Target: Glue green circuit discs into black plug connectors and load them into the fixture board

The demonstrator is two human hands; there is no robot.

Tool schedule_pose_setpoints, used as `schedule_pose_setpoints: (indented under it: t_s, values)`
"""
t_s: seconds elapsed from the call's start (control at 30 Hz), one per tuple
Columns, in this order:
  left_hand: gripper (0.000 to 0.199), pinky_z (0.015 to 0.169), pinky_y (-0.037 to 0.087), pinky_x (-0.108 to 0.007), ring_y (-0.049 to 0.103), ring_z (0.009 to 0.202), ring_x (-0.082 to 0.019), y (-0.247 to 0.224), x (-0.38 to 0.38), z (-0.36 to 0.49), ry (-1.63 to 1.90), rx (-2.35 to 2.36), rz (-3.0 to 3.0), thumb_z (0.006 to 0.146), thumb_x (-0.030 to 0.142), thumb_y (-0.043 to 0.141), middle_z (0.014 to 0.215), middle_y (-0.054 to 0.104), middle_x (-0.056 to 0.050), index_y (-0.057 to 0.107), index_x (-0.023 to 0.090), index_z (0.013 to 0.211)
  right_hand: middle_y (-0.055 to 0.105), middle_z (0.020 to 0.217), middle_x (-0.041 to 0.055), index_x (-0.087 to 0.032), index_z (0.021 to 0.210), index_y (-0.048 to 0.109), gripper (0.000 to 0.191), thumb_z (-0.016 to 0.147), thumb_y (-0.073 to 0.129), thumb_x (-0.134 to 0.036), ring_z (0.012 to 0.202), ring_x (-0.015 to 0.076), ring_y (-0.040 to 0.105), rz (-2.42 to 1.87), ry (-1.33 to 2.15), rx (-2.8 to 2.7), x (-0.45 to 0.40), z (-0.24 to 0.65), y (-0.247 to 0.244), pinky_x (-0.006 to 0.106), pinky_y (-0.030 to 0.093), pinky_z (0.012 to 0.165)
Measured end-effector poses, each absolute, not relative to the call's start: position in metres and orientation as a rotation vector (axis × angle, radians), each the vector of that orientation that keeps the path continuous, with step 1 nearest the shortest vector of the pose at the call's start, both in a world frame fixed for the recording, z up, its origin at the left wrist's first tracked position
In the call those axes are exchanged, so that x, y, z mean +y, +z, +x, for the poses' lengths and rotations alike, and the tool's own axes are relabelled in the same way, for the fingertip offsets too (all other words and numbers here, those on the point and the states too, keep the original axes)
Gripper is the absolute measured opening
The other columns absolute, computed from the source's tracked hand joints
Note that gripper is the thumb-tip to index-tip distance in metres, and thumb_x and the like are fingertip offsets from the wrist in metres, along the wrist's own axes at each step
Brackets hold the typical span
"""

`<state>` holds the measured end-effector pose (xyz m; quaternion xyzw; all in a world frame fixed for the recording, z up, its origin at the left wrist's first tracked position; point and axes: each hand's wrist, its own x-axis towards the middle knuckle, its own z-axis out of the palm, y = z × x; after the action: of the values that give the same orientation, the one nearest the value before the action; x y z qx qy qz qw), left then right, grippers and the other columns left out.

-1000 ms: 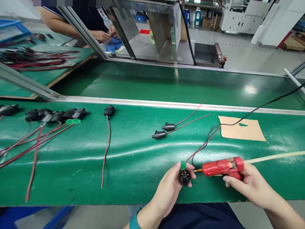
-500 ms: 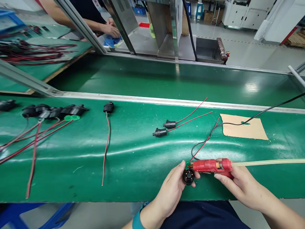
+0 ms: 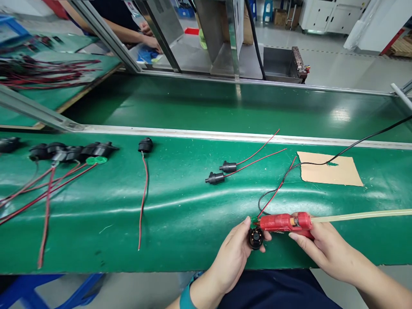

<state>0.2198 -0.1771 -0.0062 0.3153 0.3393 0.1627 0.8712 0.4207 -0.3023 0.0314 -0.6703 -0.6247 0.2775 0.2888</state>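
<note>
My left hand is closed on a round black connector near the front of the green bench. A small green piece sits at its upper edge, and a red wire runs up from there. In my right hand is a red hot glue gun, fingers wrapped round its handle. The gun's nozzle points left and meets the green piece, as far as I can see. A long pale glue stick extends rightward from the gun's back.
Two black wired holders lie mid-bench. A single black connector and a cluster of several more are at left. A cardboard piece lies under a black cable. Behind the frame, a co-worker's hands are at work.
Both hands keep nearly the same pose, with the nozzle still at the green piece. The view has shifted very slightly, and the co-worker's hands have moved a little.
</note>
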Motion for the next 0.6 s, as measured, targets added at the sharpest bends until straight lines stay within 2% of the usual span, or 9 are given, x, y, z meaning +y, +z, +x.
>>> schedule_pose_setpoints:
  t_s: [0.17,0.33,0.6]
  values:
    - [0.052,0.071,0.051,-0.032,0.062,0.075,-0.021,-0.0068,-0.1765,0.2210,0.335,0.710,0.658,0.097,0.056,0.053,0.084,0.074,-0.013,0.078,0.010,0.090,0.070,0.099,0.0040,-0.025,0.112,0.058,0.014,0.106,0.047,-0.030,0.083,0.0193,0.067,-1.791,0.691,-1.677,-0.3004,0.4209,0.0353,0.032,0.055,0.071]
    - [0.053,0.070,0.051,-0.032,0.061,0.074,-0.021,-0.0071,-0.1785,0.2197,0.332,0.718,0.664,0.096,0.056,0.053,0.083,0.074,-0.013,0.078,0.010,0.089,0.068,0.098,0.0052,-0.022,0.096,0.055,0.017,0.107,0.045,-0.030,0.084,0.0192,0.066,-1.819,0.758,-1.701,-0.3020,0.4233,0.0389,0.033,0.055,0.073]
    - [0.054,0.070,0.050,-0.031,0.060,0.074,-0.020,-0.0039,-0.1782,0.2215,0.328,0.723,0.699,0.095,0.059,0.054,0.083,0.073,-0.012,0.076,0.011,0.085,0.066,0.093,0.0051,-0.022,0.109,0.058,0.018,0.107,0.043,-0.032,0.077,0.0198,0.063,-1.858,0.726,-1.726,-0.3011,0.4232,0.0395,0.034,0.052,0.067]
